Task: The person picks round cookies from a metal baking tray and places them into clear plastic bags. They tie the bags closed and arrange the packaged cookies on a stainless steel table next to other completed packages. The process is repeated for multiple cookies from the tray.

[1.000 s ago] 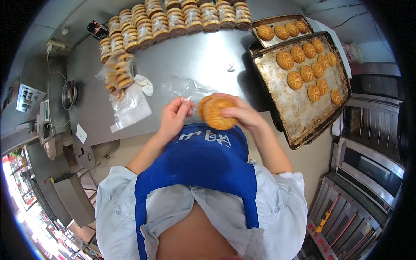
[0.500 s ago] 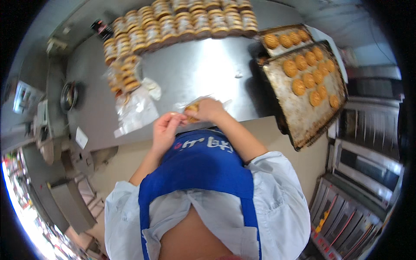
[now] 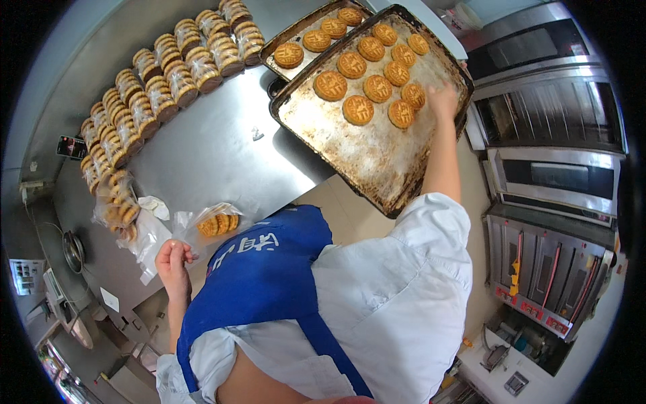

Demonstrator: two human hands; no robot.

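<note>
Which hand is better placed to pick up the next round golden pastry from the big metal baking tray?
Right. The right hand is already over the big metal baking tray, beside a round golden pastry. The left hand is down at the steel table's near edge, by the clear plastic bag.

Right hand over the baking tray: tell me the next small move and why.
Probably lower the right hand onto the nearest round pastry and pick it up. The hand hovers at the tray's right edge, fingers empty, beside the pastries, while the left hand holds a clear bag that has pastries inside.
</note>
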